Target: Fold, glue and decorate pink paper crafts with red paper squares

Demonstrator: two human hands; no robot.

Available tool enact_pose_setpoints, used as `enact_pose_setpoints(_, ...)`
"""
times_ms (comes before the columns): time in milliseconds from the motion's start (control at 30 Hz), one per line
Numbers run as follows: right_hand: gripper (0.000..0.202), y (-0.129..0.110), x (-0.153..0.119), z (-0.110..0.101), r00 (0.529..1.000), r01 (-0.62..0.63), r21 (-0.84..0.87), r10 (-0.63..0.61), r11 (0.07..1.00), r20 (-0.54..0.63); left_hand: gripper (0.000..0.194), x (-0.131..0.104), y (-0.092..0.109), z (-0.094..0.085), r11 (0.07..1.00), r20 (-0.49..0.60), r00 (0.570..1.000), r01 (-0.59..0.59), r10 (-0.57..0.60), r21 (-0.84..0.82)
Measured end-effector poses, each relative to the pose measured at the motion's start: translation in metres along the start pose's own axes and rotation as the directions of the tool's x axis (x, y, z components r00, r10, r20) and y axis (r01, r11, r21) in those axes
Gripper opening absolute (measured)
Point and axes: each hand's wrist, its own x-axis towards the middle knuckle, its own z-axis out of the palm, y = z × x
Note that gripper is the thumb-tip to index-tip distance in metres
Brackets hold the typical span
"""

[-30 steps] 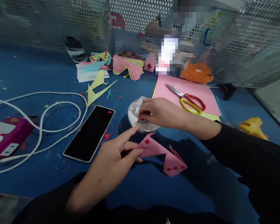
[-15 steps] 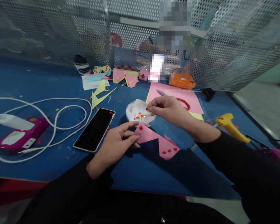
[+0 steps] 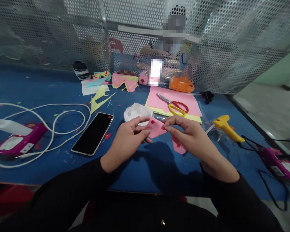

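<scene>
My left hand pinches the left end of a pink paper cutout that has small red diamonds on it. At the cutout's middle, the closed thumb and fingertips of my right hand hold a small red paper piece against or just over the pink surface. I cannot tell whether it touches. Part of the cutout's right half is hidden behind my right hand. Just behind my left fingers stands a bowl lined with white paper, its contents mostly hidden from here.
Scissors lie on stacked coloured paper. A yellow glue gun is on the right, a phone on the left beside a white cable and a purple power strip. Paper glasses shapes stand by the perforated metal screen.
My right hand has moved from the bowl down to the pink cutout, carrying the small red piece. The left hand keeps its hold. The whole view has shifted slightly.
</scene>
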Motion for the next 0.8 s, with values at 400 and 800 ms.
enact_pose_setpoints(400,0.013,0.001,-0.009,0.002,0.992,-0.083,-0.067,0.076,0.994,-0.096,0.048,-0.002,-0.015,0.008,0.981,-0.044,0.989,-0.131,0.139,0.145)
enact_pose_setpoints(800,0.010,0.004,-0.008,0.006,0.992,-0.046,-0.081,0.036,0.996,-0.123,0.009,-0.002,-0.011,0.007,0.978,0.042,0.986,-0.164,0.160,0.128)
